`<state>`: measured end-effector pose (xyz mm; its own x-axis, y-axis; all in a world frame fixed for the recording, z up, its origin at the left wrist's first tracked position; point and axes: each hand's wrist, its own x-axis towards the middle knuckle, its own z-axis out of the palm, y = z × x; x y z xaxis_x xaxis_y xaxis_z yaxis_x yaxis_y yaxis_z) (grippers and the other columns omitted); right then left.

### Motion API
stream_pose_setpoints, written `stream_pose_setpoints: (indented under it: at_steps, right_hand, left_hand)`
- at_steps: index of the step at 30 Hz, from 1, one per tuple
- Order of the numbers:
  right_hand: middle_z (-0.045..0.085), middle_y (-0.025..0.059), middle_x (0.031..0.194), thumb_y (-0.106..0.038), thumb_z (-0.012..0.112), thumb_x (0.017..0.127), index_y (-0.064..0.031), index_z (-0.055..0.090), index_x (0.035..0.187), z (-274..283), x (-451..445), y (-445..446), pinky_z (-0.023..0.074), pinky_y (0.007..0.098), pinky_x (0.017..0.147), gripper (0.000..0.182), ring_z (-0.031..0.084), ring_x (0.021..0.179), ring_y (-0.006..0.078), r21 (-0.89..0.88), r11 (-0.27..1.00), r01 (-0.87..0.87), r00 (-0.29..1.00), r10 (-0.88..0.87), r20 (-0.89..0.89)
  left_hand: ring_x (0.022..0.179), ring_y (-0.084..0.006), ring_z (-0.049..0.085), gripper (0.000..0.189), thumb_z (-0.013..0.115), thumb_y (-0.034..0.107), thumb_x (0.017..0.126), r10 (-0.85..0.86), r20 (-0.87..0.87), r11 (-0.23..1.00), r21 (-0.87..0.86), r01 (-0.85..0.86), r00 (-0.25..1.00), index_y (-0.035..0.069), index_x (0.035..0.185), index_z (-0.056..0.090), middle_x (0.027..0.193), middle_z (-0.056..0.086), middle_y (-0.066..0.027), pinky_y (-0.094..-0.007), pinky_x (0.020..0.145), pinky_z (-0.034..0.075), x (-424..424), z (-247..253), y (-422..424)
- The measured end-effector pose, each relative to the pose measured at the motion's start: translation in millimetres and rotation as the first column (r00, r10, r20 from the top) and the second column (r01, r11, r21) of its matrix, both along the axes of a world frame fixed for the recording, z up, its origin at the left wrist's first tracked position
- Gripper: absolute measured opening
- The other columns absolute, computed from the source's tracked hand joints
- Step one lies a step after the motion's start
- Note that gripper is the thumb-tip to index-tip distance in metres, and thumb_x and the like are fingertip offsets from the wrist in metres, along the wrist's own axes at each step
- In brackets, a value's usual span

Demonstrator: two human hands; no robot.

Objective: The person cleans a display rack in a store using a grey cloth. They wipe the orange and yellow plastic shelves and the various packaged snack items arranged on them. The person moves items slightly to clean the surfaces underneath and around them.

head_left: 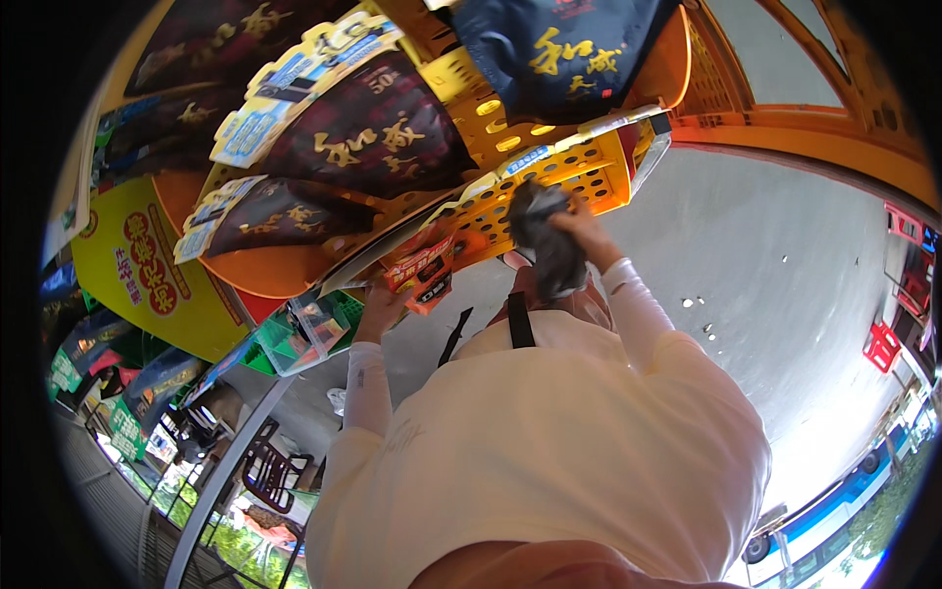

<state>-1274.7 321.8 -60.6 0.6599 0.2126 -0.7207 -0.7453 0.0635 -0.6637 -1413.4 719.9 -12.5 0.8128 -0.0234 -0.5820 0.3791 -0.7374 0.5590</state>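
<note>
My left hand point(383, 309) grips a small orange packet point(423, 276) bearing writing, at the lower front edge of a yellow perforated plastic shelf point(482, 221). To the right, my right hand point(585, 232) is closed on a dark, crumpled cloth point(556, 250), which hangs down before the shelf's front and is partly blurred. Above my hands, a dark patterned bag with gold lettering point(368, 140) lies on the shelf, and a dark blue bag point(559, 59) stands farther right. Another dark bag point(291, 217) leans at the left.
A clear-lidded green bin point(309, 331) sits left of my left hand, under a yellow-green printed panel point(147, 265). An orange perforated frame point(795, 132) rises at the right. Red plastic stools point(881, 347) stand far off on the grey floor, and a metal post point(221, 486) slants at lower left.
</note>
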Motion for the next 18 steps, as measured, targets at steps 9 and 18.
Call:
stream_pose_setpoints:
  at_steps: [9,18]
  right_hand:
    - [0.062,0.0167,0.098,-0.018,0.066,0.073,-0.0035,0.064,0.09,-41,156,13,0.0445,0.0389,0.081,0.023,0.057,0.093,0.0329,-0.913,0.337,-0.229,0.634,0.764,0.122]
    - [0.062,0.015,0.098,-0.017,0.063,0.076,-0.0015,0.061,0.095,-77,172,41,0.0452,0.0342,0.079,0.025,0.059,0.091,0.0277,-0.889,0.155,-0.431,0.51,0.855,-0.098]
  left_hand:
    - [0.105,-0.0345,0.05,0.045,0.066,0.026,0.078,0.103,-0.021,0.987,-0.119,-0.104,0.994,0.004,0.114,0.054,0.112,0.055,-0.0169,-0.039,0.092,0.037,-13,-2,-13]
    - [0.093,-0.0308,0.059,0.032,0.063,0.017,0.082,0.063,0.022,0.991,-0.117,-0.06,0.998,0.003,0.11,0.057,0.102,0.063,-0.0133,-0.0328,0.08,0.046,-4,50,-58]
